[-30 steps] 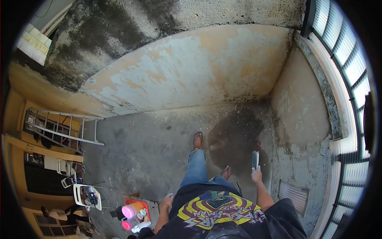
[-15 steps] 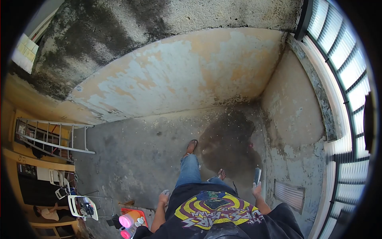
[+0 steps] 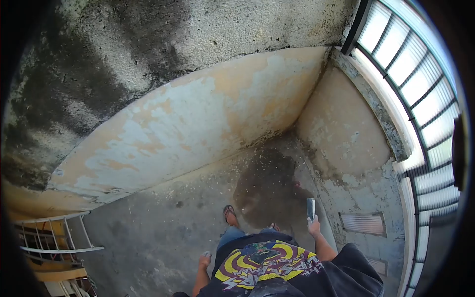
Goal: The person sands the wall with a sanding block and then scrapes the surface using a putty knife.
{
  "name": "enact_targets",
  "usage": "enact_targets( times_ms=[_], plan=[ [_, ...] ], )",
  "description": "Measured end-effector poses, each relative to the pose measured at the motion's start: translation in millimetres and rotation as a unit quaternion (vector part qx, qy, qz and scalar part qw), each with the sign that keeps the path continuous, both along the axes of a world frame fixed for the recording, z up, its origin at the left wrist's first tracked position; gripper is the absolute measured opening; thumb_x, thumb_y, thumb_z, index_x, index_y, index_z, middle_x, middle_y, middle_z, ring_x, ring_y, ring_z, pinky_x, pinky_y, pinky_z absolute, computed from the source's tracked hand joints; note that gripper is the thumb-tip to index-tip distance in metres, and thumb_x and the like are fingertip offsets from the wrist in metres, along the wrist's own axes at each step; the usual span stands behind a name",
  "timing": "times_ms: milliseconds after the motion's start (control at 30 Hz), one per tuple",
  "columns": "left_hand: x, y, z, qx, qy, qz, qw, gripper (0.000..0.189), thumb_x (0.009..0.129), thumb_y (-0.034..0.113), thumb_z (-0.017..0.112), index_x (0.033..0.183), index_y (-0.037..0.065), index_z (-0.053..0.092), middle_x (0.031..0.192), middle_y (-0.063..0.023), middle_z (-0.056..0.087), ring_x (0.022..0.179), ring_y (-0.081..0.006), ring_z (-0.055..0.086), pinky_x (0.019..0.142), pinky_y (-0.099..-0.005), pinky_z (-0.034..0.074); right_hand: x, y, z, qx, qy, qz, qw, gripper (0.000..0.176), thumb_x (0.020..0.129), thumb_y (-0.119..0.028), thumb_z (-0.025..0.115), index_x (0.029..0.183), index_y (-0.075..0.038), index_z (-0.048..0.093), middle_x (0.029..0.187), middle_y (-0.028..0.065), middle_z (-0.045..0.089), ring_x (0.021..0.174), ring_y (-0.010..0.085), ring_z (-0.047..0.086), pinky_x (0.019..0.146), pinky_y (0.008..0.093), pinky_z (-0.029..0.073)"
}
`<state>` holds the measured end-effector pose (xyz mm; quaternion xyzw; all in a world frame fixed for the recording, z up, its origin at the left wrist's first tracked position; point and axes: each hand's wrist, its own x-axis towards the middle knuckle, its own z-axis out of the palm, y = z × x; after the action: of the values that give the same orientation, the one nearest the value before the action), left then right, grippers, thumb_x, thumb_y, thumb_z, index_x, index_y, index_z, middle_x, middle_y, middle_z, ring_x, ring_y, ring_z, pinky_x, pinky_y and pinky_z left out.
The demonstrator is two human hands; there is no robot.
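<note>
My right hand [image 3: 313, 227] is closed around the near end of a flat rectangular hand tool [image 3: 310, 208], dark grey on its face with a pale edge. The tool points up and away from me, near the right wall; its exact kind is not clear. My left hand [image 3: 204, 260] hangs low beside my body with curled fingers. Something whitish shows at its fingertips, too small to tell whether it is dust or a held thing.
Ahead stands a wall [image 3: 183, 123] with peeling paint. A dark wet patch [image 3: 267, 183] covers the concrete floor [image 3: 163, 227] near the corner. A metal ladder [image 3: 59, 237] leans at the left. A barred window [image 3: 410, 74] and a low vent [image 3: 363, 223] are on the right.
My view has turned toward the right, and the ladder has shifted down and left. The chair and pink-lidded containers have left the view. The right hand still grips the tool, now raised slightly.
</note>
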<state>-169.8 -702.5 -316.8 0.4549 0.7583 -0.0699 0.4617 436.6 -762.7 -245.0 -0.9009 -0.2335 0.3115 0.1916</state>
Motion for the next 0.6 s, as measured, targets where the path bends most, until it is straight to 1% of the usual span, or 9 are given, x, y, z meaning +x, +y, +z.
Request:
enact_targets(
  times_ms=[67, 133, 200, 233, 300, 367, 467, 500, 600],
  plan=[
    [-35, 29, -20, -0.012, -0.031, 0.067, 0.997, 0.04, 0.089, 0.036, 0.063, 0.116, 0.007, 0.071, 0.115, -0.0188, 0.072, 0.114, -0.036, 0.066, 0.096, -0.0411, 0.05, -14, 6, 20, -0.011, -0.049, 0.021, 0.999, 0.04, 0.101, -0.033, 0.056, 0.126, -0.003, 0.046, 0.111, 0.0316, 0.066, 0.11, 0.0508, 0.061, 0.091, 0.0544, 0.049],
    [-68, 78, -27, 0.043, -0.051, 0.072, 0.995, 0.037, 0.09, 0.026, 0.064, 0.121, 0.006, 0.069, 0.117, -0.0205, 0.071, 0.112, -0.0367, 0.066, 0.095, -0.041, 0.05, -22, 21, -11, 0.016, -0.042, 0.058, 0.997, 0.048, 0.103, -0.035, 0.055, 0.135, -0.001, 0.045, 0.095, 0.0243, 0.069, 0.088, 0.0394, 0.071, 0.078, 0.0473, 0.054],
    [-84, 122, -10, 0.196, -0.012, 0.007, 0.981, 0.027, 0.094, 0.021, 0.063, 0.114, 0.005, 0.071, 0.09, -0.0098, 0.072, 0.08, -0.0146, 0.066, 0.071, -0.0309, 0.052, -41, 39, -1, 0.053, -0.106, 0.081, 0.99, 0.051, 0.102, -0.035, 0.055, 0.138, 0.0, 0.043, 0.094, 0.0242, 0.069, 0.086, 0.0377, 0.071, 0.078, 0.0464, 0.054],
    [-91, 142, 4, 0.194, -0.009, 0.005, 0.981, 0.027, 0.094, 0.021, 0.063, 0.114, 0.005, 0.071, 0.09, -0.0098, 0.072, 0.08, -0.0146, 0.066, 0.071, -0.0309, 0.052, -48, 52, 6, 0.1, -0.167, 0.106, 0.975, 0.054, 0.102, -0.035, 0.055, 0.14, 0.0, 0.042, 0.093, 0.0242, 0.07, 0.084, 0.036, 0.072, 0.077, 0.0456, 0.054],
    [-94, 186, 36, 0.179, -0.015, 0.049, 0.983, 0.038, 0.091, 0.021, 0.064, 0.126, 0.004, 0.066, 0.116, -0.0205, 0.071, 0.109, -0.0325, 0.068, 0.095, -0.0386, 0.05, -57, 70, 32, 0.063, -0.092, 0.07, 0.991, 0.054, 0.102, -0.036, 0.056, 0.14, 0.0, 0.042, 0.098, 0.0266, 0.069, 0.091, 0.0382, 0.071, 0.082, 0.0465, 0.053],
    [-100, 210, 34, 0.182, -0.049, 0.083, 0.978, 0.038, 0.092, 0.02, 0.064, 0.126, 0.003, 0.066, 0.115, -0.0201, 0.071, 0.108, -0.0306, 0.068, 0.095, -0.0377, 0.049, -65, 83, 38, 0.041, -0.044, 0.043, 0.997, 0.055, 0.102, -0.036, 0.056, 0.139, 0.001, 0.042, 0.11, 0.0321, 0.067, 0.107, 0.0453, 0.066, 0.089, 0.0495, 0.051],
    [-100, 212, 24, 0.153, -0.089, 0.12, 0.977, 0.036, 0.093, 0.018, 0.063, 0.125, 0.003, 0.066, 0.114, -0.0195, 0.072, 0.107, -0.0276, 0.067, 0.095, -0.0362, 0.049, -71, 92, 50, -0.001, -0.028, 0.038, 0.999, 0.055, 0.102, -0.037, 0.056, 0.139, 0.002, 0.042, 0.114, 0.0338, 0.065, 0.112, 0.0487, 0.062, 0.091, 0.0508, 0.049],
    [-98, 209, 19, 0.133, -0.098, 0.126, 0.978, 0.036, 0.093, 0.018, 0.062, 0.125, 0.003, 0.066, 0.113, -0.0193, 0.072, 0.106, -0.0264, 0.067, 0.095, -0.0357, 0.049, -74, 92, 48, 0.019, -0.043, 0.032, 0.998, 0.046, 0.102, -0.036, 0.055, 0.131, -0.002, 0.045, 0.11, 0.0336, 0.066, 0.109, 0.0514, 0.061, 0.089, 0.0563, 0.049],
    [-93, 178, -8, 0.095, -0.095, 0.059, 0.989, 0.035, 0.094, 0.021, 0.063, 0.125, 0.003, 0.066, 0.117, -0.0172, 0.072, 0.112, -0.0284, 0.066, 0.097, -0.0366, 0.049, -79, 87, 33, 0.014, -0.044, 0.012, 0.999, 0.043, 0.101, -0.036, 0.056, 0.127, -0.003, 0.046, 0.111, 0.0335, 0.065, 0.11, 0.0512, 0.061, 0.09, 0.0561, 0.049]
  ],
)
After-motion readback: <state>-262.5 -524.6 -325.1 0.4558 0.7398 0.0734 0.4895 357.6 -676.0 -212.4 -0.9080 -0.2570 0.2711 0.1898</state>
